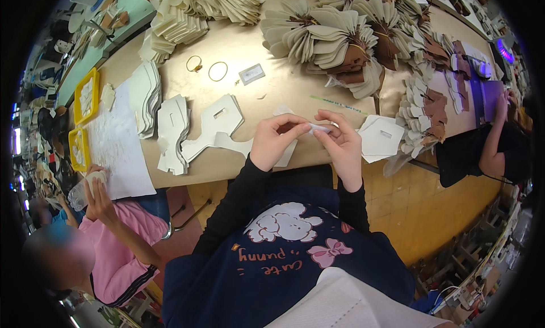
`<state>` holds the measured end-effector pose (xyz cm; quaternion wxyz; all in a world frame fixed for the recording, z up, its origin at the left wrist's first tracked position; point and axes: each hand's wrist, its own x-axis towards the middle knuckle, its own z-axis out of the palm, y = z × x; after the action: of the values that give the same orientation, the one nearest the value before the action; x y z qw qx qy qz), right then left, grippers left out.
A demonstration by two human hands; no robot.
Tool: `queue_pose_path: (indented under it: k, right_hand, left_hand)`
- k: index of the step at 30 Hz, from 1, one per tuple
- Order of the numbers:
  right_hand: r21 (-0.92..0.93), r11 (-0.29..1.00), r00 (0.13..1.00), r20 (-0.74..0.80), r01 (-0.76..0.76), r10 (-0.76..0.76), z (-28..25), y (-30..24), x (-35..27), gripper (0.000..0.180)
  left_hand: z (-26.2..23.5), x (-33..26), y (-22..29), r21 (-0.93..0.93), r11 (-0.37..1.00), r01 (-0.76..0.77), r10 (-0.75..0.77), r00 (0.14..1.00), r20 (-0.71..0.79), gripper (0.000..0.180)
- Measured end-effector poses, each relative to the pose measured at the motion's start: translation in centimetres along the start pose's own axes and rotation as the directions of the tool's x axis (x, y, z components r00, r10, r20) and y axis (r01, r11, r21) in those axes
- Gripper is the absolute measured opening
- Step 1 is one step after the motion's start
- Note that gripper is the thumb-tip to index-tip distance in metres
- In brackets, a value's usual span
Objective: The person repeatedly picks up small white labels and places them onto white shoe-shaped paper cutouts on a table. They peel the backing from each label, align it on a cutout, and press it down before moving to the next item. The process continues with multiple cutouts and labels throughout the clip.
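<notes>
My left hand (275, 139) and my right hand (339, 141) meet just above the near edge of the tan table (284, 84). Between their fingertips they pinch a small white strip (318, 127). Under my left hand lies a white cut-out card piece (218, 126) with a rectangular slot, and a stack of similar white pieces (173, 132) sits left of it. To the right of my right hand lies another white piece (381, 136) with a small slot. Both sleeves are dark.
Fanned bundles of cream and brown shaped pieces (346, 41) fill the far side. Two rubber bands (217, 71), a small clear packet (251, 73) and a green stick (338, 105) lie mid-table. Yellow trays (85, 95) stand at left. A person in pink (113, 231) sits left, another person (499, 140) right.
</notes>
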<state>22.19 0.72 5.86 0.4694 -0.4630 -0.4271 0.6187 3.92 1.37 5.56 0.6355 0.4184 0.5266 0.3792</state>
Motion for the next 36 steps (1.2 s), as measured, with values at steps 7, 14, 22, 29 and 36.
queue_pose_path:
  k: [7, 14, 22, 29, 36]
  right_hand:
    - [-0.196, 0.973, 0.993, -0.044, -0.120, 0.114, -0.4, 0.8, 0.5, 0.014]
    - [-0.330, 0.939, 0.995, -0.023, -0.101, 0.100, -0.7, 0.1, 0.4, 0.017]
    - [-0.204, 0.975, 0.995, -0.068, -0.090, 0.077, -1.1, -0.1, 1.2, 0.020]
    - [0.154, 0.982, 0.994, 0.001, -0.107, 0.108, 1.3, 1.6, 1.2, 0.028]
    - [0.047, 0.990, 0.988, -0.072, -0.133, 0.137, 1.6, 1.5, 0.9, 0.016]
  left_hand:
    - [-0.8, 0.1, -0.6, -0.084, 0.996, -0.014, 0.007, 0.997, -0.075, 0.019]
    - [-0.7, -0.4, -1.1, -0.082, 0.996, -0.025, 0.014, 0.991, -0.131, 0.016]
    - [-1.5, -0.6, -0.6, -0.123, 0.992, 0.019, -0.034, 0.992, -0.123, 0.016]
    - [-1.6, -0.6, -0.9, -0.108, 0.994, 0.005, -0.010, 0.999, -0.044, 0.015]
    - [-1.6, -1.2, -0.8, 0.094, 0.988, -0.121, 0.134, 0.981, -0.142, 0.016]
